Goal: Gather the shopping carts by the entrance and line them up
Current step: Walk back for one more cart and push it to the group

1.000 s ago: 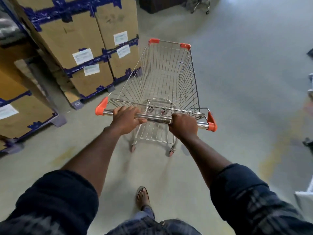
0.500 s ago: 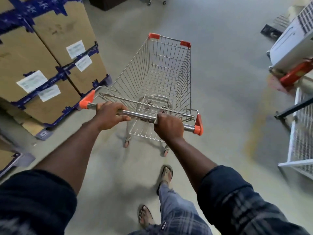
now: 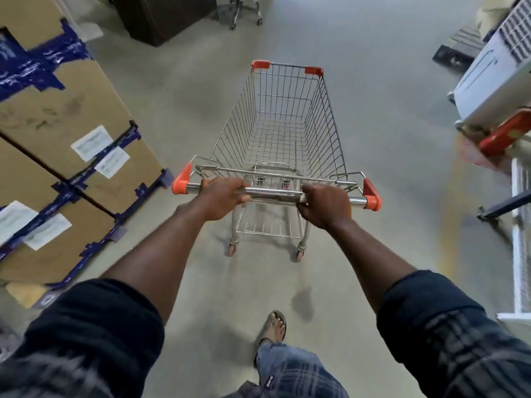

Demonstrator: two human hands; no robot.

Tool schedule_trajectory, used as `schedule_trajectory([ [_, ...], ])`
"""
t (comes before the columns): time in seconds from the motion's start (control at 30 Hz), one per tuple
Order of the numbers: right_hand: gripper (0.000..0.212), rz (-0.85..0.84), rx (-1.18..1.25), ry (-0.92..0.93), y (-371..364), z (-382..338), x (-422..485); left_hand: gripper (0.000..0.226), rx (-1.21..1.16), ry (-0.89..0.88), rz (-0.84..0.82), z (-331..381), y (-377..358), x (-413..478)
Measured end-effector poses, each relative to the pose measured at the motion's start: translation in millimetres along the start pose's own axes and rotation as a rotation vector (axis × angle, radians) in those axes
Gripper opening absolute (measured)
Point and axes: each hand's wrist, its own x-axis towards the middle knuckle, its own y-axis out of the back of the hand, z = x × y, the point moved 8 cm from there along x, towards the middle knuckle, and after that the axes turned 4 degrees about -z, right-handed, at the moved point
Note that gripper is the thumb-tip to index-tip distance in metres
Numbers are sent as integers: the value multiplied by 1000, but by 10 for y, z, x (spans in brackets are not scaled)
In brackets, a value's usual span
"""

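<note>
My left hand (image 3: 222, 198) is wrapped over the left part of the handle (image 3: 273, 193), fingers curled over the top of the shiny bar, thumb lying along it toward the middle. My right hand (image 3: 324, 206) is clamped on the same bar further right, knuckles up, fingers curled round it. Both arms are stretched out in front of me, with dark sleeves (image 3: 94, 320) over the upper arms.

A short stretch of bare bar shows between my hands. Just outside my left hand the bar ends in an orange cap (image 3: 181, 182), and just outside my right hand in a second orange cap (image 3: 372, 193).

The shopping cart (image 3: 281, 119) runs straight away from my hands, its wire basket narrowing toward the far end, where two orange corner guards (image 3: 260, 64) sit on the rim. Below my hands the two rear wheels (image 3: 231, 249) stand on the grey floor (image 3: 373, 110). Back toward my body, one foot in a sandal (image 3: 275, 326) is planted on that floor.

Well off to the left of my left hand is a stack of cardboard boxes (image 3: 57, 110) bound with blue tape (image 3: 43, 67), with white paper labels (image 3: 92, 142) stuck on. To the right of my right hand, apart from the cart, stand a white machine (image 3: 494, 76) and a white wire frame (image 3: 521, 239). Far beyond the cart's front are a dark cabinet (image 3: 161, 15) and the wheeled base of an office chair (image 3: 244, 10).
</note>
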Motion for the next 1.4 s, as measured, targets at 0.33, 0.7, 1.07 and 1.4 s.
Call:
schedule_trajectory([
  [0.33,53,11,152,39,-12,848,1594,32,193,115,16,-186,527,1904],
  [0.7,53,119,71,-149,-155,1869,3693,33,239,-82,-84,-405,1295,4812],
  [1.07,37,-1,-55,-269,-290,3366,5612,33,217,-234,-188,116,1779,7408],
  [1.4,36,77,1,-298,-308,5370,7552,24,191,-199,-108,941,2136,10017],
])
